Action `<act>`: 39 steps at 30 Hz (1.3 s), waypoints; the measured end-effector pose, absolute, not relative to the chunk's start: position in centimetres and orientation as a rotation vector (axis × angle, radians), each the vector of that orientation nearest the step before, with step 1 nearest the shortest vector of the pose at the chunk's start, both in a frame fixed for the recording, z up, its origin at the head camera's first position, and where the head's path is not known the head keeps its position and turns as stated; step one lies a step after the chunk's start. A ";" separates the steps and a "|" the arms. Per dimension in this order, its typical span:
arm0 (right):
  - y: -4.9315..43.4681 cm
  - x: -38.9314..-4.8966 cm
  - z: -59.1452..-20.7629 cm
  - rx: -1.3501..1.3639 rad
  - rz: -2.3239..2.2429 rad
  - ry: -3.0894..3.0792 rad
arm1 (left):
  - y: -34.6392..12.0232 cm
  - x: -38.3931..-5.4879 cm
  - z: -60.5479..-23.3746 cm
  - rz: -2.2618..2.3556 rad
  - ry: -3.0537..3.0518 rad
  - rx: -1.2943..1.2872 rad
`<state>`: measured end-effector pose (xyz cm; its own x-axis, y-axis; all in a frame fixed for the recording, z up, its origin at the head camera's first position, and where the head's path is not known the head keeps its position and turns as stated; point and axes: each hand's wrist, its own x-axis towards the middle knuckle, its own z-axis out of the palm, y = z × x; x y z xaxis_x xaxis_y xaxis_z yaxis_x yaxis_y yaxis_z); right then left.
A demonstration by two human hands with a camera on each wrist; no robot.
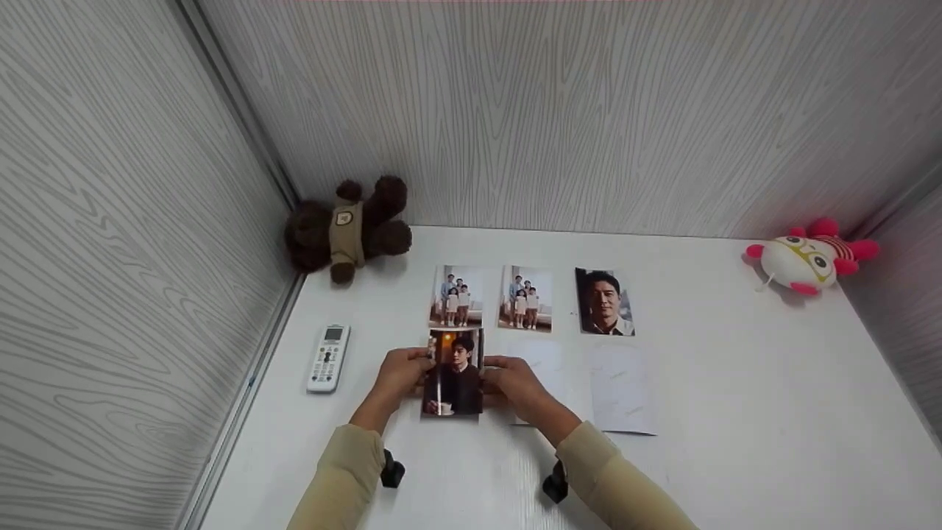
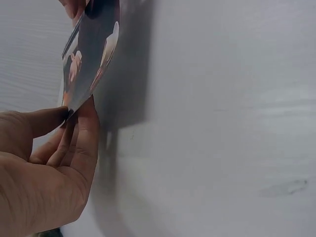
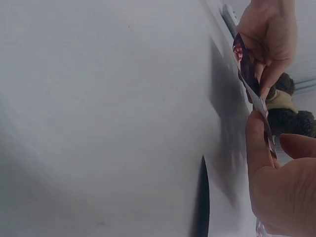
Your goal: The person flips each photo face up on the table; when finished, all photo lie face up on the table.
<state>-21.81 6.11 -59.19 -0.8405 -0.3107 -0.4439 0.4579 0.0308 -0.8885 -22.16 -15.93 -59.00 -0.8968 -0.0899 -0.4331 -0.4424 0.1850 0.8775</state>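
Observation:
Both hands hold one glossy photo (image 1: 455, 375) of a seated person in a dark top with a cup. My left hand (image 1: 401, 374) pinches its left edge between thumb and fingers, while the right hand (image 1: 517, 383) grips the opposite edge. In the left wrist view the photo (image 2: 91, 54) bows slightly and casts a shadow on the white table. The right wrist view shows the same print (image 3: 250, 74) nearly edge-on. Just beyond it lie two matching family photos, left (image 1: 456, 298) and middle (image 1: 525, 300), and a portrait photo (image 1: 606, 302).
Two white sheets lie right of the held photo, one (image 1: 543, 361) partly behind the right hand, the other (image 1: 622, 386) farther right. A white remote control (image 1: 328, 359) is at left. A brown teddy bear (image 1: 347, 232) and a pink-and-white plush toy (image 1: 802, 261) lie near the back wall (image 1: 515, 118).

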 end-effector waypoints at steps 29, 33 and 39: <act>7.0 -21.6 -59.2 0.154 -1.840 1.764 | -17.6 -21.9 -57.5 1.470 2.504 -0.662; 8.7 -22.0 -59.0 0.192 -1.920 1.723 | -17.7 -21.7 -57.2 1.364 2.607 -0.612; 12.0 -22.9 -58.2 0.245 -2.011 1.736 | -16.7 -21.5 -56.4 1.219 2.829 -0.492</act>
<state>-22.86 12.04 -58.22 -0.8738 -0.2310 -0.4279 0.4570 -0.0896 -0.8849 -21.54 -16.72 -56.39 -0.9501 -0.2772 -0.1431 -0.2944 0.6448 0.7054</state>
